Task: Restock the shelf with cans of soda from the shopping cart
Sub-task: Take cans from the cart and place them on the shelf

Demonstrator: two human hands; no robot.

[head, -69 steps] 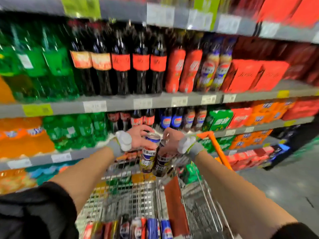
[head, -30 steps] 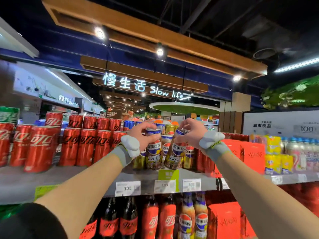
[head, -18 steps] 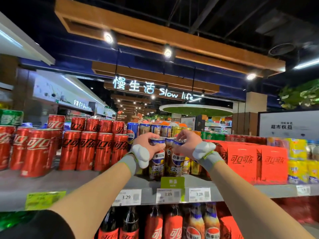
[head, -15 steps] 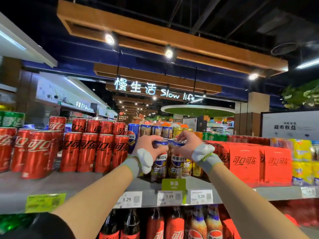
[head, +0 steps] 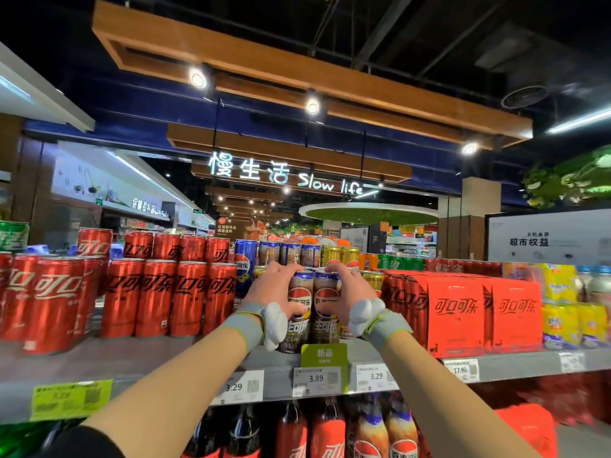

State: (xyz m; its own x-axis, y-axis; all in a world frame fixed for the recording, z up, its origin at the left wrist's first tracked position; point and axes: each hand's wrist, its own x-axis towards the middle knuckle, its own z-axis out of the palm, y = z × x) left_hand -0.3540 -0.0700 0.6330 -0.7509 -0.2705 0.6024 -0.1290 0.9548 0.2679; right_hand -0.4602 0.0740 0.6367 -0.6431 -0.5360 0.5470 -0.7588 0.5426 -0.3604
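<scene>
Two dark Pepsi cans stand upright side by side at the front edge of the grey top shelf (head: 165, 361). My left hand (head: 274, 287) grips the left can (head: 300, 302) round its upper part. My right hand (head: 347, 292) grips the right can (head: 325, 305) the same way. Both cans touch each other, just above a green tag (head: 324, 355). More cans of the same kind stand behind them (head: 291, 254). The shopping cart is out of view.
Rows of red cola cans (head: 158, 295) fill the shelf to the left, a blue Pepsi can (head: 245, 262) next to them. Red cardboard multipacks (head: 456, 312) stand to the right, yellow packs (head: 562, 305) beyond. Price labels (head: 315, 380) line the shelf edge; bottles (head: 327, 431) stand on the shelf below.
I raised both cans from over the cart to the top shelf. Over the last second they came down from a tilted hold and now stand upright on the shelf front.
</scene>
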